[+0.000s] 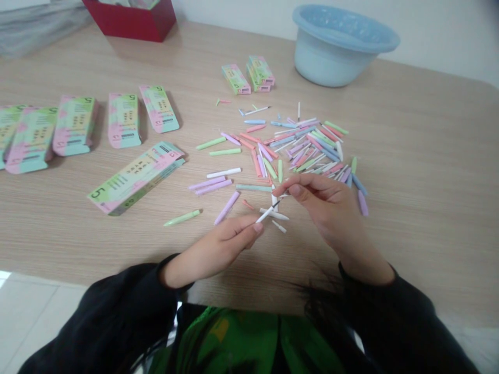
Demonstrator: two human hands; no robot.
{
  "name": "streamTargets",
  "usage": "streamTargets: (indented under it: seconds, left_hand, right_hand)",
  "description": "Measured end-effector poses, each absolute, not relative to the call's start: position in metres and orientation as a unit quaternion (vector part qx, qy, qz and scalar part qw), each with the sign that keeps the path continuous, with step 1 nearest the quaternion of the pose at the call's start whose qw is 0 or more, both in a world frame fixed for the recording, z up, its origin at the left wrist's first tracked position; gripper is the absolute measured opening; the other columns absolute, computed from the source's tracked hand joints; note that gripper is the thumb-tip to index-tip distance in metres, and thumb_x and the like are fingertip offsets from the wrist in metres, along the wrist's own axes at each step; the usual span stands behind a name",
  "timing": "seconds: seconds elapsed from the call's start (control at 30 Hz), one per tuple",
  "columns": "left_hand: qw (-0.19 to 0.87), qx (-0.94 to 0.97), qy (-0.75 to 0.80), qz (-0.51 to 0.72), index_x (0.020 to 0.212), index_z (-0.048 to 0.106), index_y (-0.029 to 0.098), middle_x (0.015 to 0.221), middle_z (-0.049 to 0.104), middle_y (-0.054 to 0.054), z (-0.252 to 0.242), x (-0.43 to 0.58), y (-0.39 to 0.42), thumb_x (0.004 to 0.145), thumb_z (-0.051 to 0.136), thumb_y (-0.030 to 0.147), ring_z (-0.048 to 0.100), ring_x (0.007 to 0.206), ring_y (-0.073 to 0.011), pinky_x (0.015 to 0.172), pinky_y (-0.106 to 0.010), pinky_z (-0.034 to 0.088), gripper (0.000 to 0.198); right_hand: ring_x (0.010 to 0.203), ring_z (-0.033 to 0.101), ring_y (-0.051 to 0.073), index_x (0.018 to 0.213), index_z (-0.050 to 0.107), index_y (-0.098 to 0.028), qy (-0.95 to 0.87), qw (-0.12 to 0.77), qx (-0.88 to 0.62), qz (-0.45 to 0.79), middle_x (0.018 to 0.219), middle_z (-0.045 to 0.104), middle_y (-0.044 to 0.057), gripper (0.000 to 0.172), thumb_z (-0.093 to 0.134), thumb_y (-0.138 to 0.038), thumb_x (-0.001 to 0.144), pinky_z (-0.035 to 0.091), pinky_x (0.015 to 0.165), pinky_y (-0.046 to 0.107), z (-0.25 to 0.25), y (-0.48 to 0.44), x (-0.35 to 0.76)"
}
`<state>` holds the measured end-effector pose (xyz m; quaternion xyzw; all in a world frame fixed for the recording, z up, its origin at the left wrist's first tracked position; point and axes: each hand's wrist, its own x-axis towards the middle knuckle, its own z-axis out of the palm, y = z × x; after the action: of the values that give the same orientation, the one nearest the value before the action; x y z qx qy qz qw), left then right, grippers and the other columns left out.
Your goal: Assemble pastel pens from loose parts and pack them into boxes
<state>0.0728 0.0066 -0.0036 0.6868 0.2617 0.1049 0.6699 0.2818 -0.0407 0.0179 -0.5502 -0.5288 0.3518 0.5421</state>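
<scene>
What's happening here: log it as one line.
left hand: holds white stick | right hand: near the stick's dark end | table: loose coloured sticks, pastel cartons, blue basin, red box

A light-blue basin (327, 65) stands at one o'clock on the wood-grained bench (421, 182), a red container (134, 25) at eleven, greyish crumpled sheeting (39, 26) at ten. Pale floor tiles (27, 309) show at eight.

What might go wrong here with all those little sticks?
The thin white stick in the left hand might slip loose. The right hand is close to the loose pile of coloured sticks and might knock some astray. The short white piece near the hands might get brushed aside.
</scene>
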Motion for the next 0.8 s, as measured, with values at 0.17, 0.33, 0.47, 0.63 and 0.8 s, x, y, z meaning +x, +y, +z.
streamTargets:
  seconds: [0.17, 0.33, 0.47, 0.63, 0.8]
  left_hand:
    - [0.665, 0.69, 0.266, 0.105, 0.071, 0.041, 0.021, 0.065, 0.038, 0.005, -0.002, 0.073, 0.007, 0.104, 0.039, 0.041, 0.036, 0.06, -0.0119, 0.056, -0.027, 0.032, 0.039]
    - [0.655, 0.695, 0.277, 0.109, 0.07, 0.04, 0.021, 0.064, 0.036, 0.006, -0.002, 0.072, 0.008, 0.104, 0.038, 0.041, 0.034, 0.058, -0.0119, 0.055, -0.028, 0.031, 0.039]
    - [0.653, 0.697, 0.273, 0.115, 0.07, 0.039, 0.022, 0.064, 0.036, 0.006, -0.003, 0.071, 0.009, 0.104, 0.038, 0.039, 0.033, 0.058, -0.0119, 0.056, -0.028, 0.031, 0.038]
    - [0.638, 0.705, 0.287, 0.114, 0.07, 0.04, 0.022, 0.064, 0.037, 0.006, -0.001, 0.068, 0.011, 0.104, 0.038, 0.039, 0.035, 0.059, -0.0124, 0.058, -0.028, 0.032, 0.038]
    - [0.62, 0.715, 0.302, 0.113, 0.07, 0.039, 0.022, 0.064, 0.038, 0.006, 0.0, 0.065, 0.013, 0.104, 0.038, 0.039, 0.035, 0.059, -0.0126, 0.058, -0.029, 0.032, 0.038]
  right_hand:
    - [0.079, 0.072, 0.017, 0.086, 0.079, -0.024, -0.556, 0.479, -0.601, 0.315, 0.086, 0.08, 0.0, 0.016, 0.065, -0.023, 0.093, 0.056, 0.075, 0.03, 0.029, -0.044, 0.277]
    - [0.084, 0.073, 0.017, 0.089, 0.08, -0.024, -0.583, 0.45, -0.577, 0.353, 0.088, 0.081, 0.0, 0.018, 0.062, -0.022, 0.093, 0.056, 0.081, 0.031, 0.023, -0.045, 0.27]
    - [0.092, 0.073, 0.017, 0.112, 0.073, -0.026, -0.564, 0.481, -0.552, 0.382, 0.103, 0.08, 0.002, 0.022, 0.067, -0.027, 0.091, 0.055, 0.081, 0.03, 0.018, -0.043, 0.276]
    - [0.065, 0.064, 0.016, 0.1, 0.07, -0.019, -0.573, 0.419, -0.656, 0.255, 0.076, 0.071, 0.001, 0.018, 0.063, -0.032, 0.09, 0.046, 0.062, 0.029, 0.015, -0.028, 0.301]
    - [0.068, 0.065, 0.024, 0.07, 0.072, -0.018, -0.622, 0.063, -0.772, 0.115, 0.071, 0.073, 0.01, 0.034, 0.055, -0.036, 0.093, 0.035, 0.058, 0.033, 0.005, -0.014, 0.286]
